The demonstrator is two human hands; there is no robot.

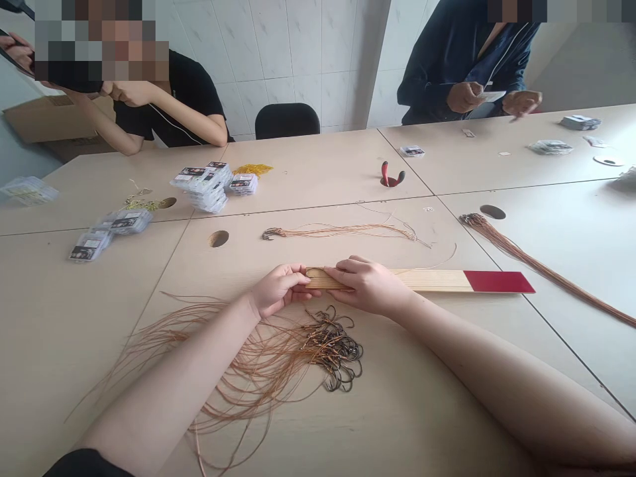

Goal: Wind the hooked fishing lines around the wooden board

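Observation:
A flat wooden strip (432, 280) with a red end lies crosswise in front of me. Its left end is pinched between the thumb and fingers of my left hand (278, 290). My right hand (370, 286) is closed over the strip just to the right, fingertips pressing on its face. Between the hands a fish hook (313, 271) lies against the wood, partly hidden by my fingers; a thin line trails rightward beyond my right hand. Below my hands sits a loose pile of dark fish hooks (340, 354), their brown lines (248, 371) spreading left, partly under my left forearm.
A smaller bundle of hooks with lines (338, 230) lies beyond the strip, a longer bundle (536, 265) at right. Stacked plastic boxes (206, 185), red-handled pliers (392, 175) and table holes (218, 238) are farther off. Two people sit across the table.

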